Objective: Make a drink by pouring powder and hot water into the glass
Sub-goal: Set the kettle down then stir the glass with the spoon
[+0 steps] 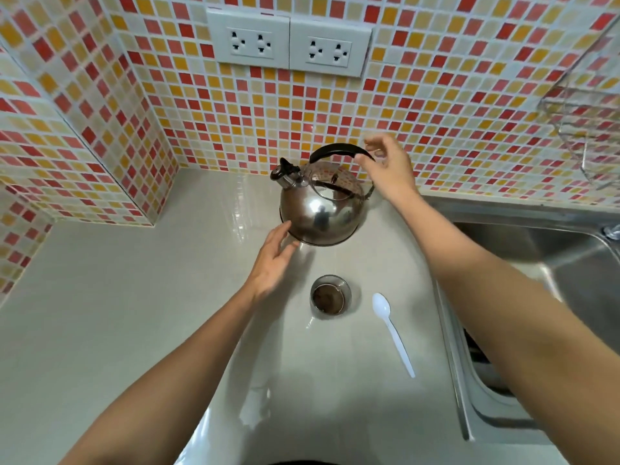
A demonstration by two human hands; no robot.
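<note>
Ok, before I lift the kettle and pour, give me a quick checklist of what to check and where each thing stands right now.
1. Brown powder in the small clear glass: ok, a dark layer shows at the bottom.
2. Glass upright on the pale countertop: ok.
3. Right hand gripping the shiny steel kettle's black handle: not ok, fingers open beside it.
4. Left hand clear of the kettle body: cannot tell, fingertips very close.
5. Kettle spout cap open: cannot tell.
6. White plastic spoon out of the pouring path: ok, right of the glass.
</note>
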